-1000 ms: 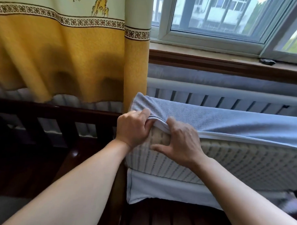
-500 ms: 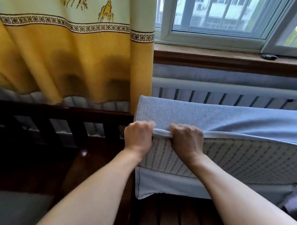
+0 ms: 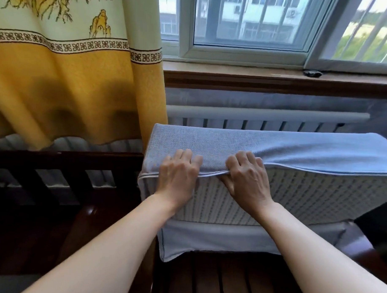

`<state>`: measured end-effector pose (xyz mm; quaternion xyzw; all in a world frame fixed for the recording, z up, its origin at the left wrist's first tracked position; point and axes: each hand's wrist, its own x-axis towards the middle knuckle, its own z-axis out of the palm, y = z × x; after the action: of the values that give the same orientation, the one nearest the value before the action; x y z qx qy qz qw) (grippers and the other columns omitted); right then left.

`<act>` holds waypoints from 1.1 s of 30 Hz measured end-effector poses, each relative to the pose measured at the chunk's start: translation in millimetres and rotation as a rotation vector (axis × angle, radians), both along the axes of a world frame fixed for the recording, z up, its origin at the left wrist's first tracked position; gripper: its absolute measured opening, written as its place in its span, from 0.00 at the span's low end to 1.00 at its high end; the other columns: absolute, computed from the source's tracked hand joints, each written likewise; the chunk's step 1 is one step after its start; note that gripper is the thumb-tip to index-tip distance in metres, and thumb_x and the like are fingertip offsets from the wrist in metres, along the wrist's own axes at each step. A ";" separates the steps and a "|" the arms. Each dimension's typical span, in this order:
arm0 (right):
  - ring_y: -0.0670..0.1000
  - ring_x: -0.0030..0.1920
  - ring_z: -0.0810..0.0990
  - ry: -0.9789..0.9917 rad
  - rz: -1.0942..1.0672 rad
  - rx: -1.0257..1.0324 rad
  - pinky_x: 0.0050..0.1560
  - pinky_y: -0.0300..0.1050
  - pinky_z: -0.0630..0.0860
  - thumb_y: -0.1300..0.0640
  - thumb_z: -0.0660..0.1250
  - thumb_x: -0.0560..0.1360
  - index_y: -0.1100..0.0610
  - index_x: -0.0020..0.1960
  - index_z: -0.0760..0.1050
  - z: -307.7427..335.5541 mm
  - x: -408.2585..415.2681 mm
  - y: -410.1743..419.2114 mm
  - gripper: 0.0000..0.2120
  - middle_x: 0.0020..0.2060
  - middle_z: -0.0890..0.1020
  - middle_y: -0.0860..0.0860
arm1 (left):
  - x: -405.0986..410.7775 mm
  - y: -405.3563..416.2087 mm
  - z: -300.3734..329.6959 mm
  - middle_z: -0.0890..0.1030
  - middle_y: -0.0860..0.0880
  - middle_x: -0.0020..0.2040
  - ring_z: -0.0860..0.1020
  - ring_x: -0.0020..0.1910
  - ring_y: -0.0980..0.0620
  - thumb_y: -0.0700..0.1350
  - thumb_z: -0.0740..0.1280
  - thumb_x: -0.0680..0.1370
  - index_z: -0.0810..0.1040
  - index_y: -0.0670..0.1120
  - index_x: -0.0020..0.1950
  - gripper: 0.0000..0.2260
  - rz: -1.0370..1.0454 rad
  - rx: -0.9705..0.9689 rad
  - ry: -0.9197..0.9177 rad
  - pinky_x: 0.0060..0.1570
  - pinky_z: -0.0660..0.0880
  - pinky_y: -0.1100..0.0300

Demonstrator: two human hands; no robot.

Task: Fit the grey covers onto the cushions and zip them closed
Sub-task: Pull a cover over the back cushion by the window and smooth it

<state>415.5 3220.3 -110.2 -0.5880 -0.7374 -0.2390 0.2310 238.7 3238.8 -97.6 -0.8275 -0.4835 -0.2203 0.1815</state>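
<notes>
The cushion (image 3: 296, 198) is standing on its long edge on a dark slatted wooden seat (image 3: 216, 283), just in front of the radiator (image 3: 266, 118) under the window (image 3: 247, 23). Its patterned, pale side is facing the person and is lying bare between the two open edges of the grey cover (image 3: 254, 146). The cover is lying over the top of the cushion and wrapping round its left end, with its piped upper edge (image 3: 319, 171) running along the top of the bare side. A loose flap (image 3: 228, 239) of the same cover is hanging out below the cushion onto the seat.

The left hand (image 3: 178, 178) is resting on the cover near the left corner, its fingers (image 3: 185, 156) lying fairly straight over the top edge and pressing the fabric down. The right hand (image 3: 246, 181) is just beside it, fingers on top of the cover and thumb tucked under the piped edge, pinching that edge.

A yellow curtain (image 3: 69, 87) is hanging to the left, above a dark wooden rail (image 3: 62, 159).
</notes>
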 end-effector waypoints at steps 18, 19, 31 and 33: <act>0.57 0.27 0.73 -0.054 0.045 0.033 0.28 0.43 0.68 0.67 0.51 0.62 0.59 0.33 0.71 -0.5 203.0 -40.4 0.11 0.26 0.73 0.55 | 211.8 -3.2 -9.4 0.72 0.48 0.24 0.74 0.22 0.46 0.28 0.66 0.54 0.71 0.43 0.24 0.11 -0.151 -0.012 0.029 0.20 0.62 0.65; 0.56 0.27 0.73 -0.055 0.066 0.044 0.28 0.43 0.68 0.67 0.51 0.62 0.58 0.33 0.70 -2.3 207.4 -41.1 0.11 0.26 0.73 0.54 | 213.2 -3.9 -11.2 0.72 0.48 0.24 0.74 0.22 0.46 0.28 0.66 0.54 0.71 0.43 0.24 0.11 -0.141 -0.020 0.036 0.20 0.63 0.64; 0.60 0.43 0.75 0.136 -0.287 0.134 0.41 0.51 0.70 0.65 0.60 0.67 0.62 0.45 0.74 -4.8 336.0 -50.4 0.09 0.43 0.76 0.58 | 343.3 -22.9 -4.4 0.74 0.45 0.46 0.74 0.44 0.42 0.42 0.74 0.60 0.72 0.45 0.47 0.19 -0.146 -0.138 -0.018 0.39 0.71 0.52; 0.61 0.44 0.75 0.197 -0.380 0.152 0.42 0.51 0.71 0.65 0.59 0.67 0.63 0.47 0.73 -6.3 369.8 -56.0 0.10 0.45 0.75 0.60 | 377.0 -26.3 -6.4 0.75 0.44 0.47 0.75 0.45 0.43 0.41 0.75 0.58 0.74 0.45 0.49 0.22 -0.143 -0.142 0.005 0.39 0.72 0.52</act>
<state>785.3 3164.3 -116.5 -0.7178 -0.5673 -0.2742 0.2964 615.7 3212.5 -103.9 -0.8711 -0.4373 -0.1958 0.1076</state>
